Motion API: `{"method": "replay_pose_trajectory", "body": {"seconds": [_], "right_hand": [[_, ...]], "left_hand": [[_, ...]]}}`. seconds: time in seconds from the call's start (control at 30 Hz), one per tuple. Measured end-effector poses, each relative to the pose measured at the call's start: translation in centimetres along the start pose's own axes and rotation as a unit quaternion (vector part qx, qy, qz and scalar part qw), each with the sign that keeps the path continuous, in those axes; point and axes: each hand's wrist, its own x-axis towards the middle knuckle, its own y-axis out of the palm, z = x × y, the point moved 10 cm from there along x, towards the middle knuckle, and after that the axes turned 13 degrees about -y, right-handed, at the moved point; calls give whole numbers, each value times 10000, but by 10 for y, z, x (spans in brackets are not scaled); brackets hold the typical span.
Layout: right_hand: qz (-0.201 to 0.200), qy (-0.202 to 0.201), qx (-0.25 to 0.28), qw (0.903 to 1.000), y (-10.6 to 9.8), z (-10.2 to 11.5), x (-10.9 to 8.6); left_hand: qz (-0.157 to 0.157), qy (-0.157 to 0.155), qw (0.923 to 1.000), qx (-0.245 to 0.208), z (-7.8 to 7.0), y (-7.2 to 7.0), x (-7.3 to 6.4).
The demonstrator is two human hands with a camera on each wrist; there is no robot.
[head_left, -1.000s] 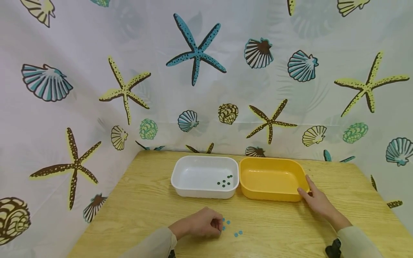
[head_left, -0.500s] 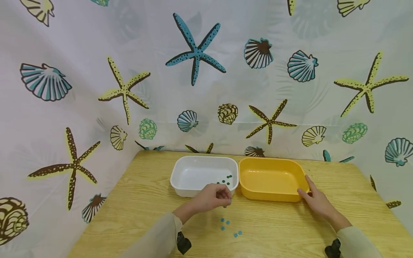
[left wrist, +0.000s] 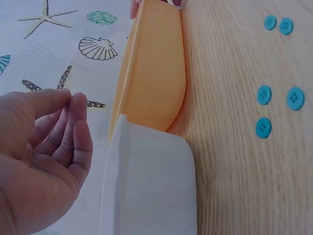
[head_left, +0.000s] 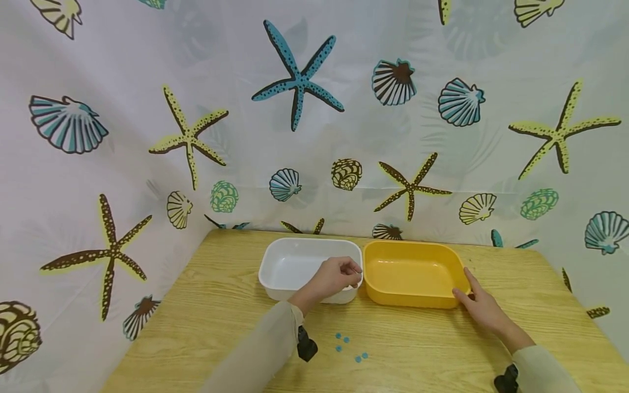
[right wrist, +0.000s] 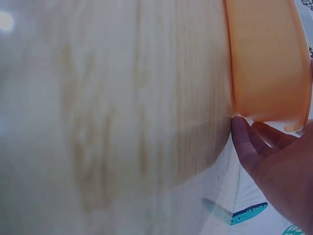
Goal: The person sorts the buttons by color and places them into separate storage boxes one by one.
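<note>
My left hand (head_left: 336,275) is over the right end of the white tub (head_left: 290,297), thumb and index fingertips pinched together. It carries a small blue button between those tips, hidden from view now. In the left wrist view, the pinching hand (left wrist: 49,152) is beside the white tub's wall (left wrist: 156,181). My right hand (head_left: 484,311) rests at the right end of the yellow tub (head_left: 413,299), its fingers fairly straight, thumb near the front corner. In the right wrist view, fingertips (right wrist: 239,128) touch the tub's lower end.
Several blue four-hole buttons (left wrist: 295,98) lie on the wooden table (head_left: 221,327) in front of the tubs, which stand side by side. A curtain (head_left: 344,136) printed with starfish and shells surrounds the back and sides. The left hand covers the white tub's green buttons.
My left hand has lifted from among the blue buttons and moved forward and right over the white tub, taking one button along. The right hand stays at the yellow tub.
</note>
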Motion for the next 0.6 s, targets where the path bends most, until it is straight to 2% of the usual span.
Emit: {"method": "replay_pose_trajectory", "body": {"seconds": [0.27,0.5,0.6], "right_hand": [[-5,-62,27,10000,-1,-1,1],[-24,-80,62,9999,-1,-1,1],[-3,-49,70,10000,0,0,0]], "left_hand": [[99,-185,9998,14,-1,9,17],[135,22,9999,57,-10,17,28],[138,-16,9999,40,-11,20,32]]}}
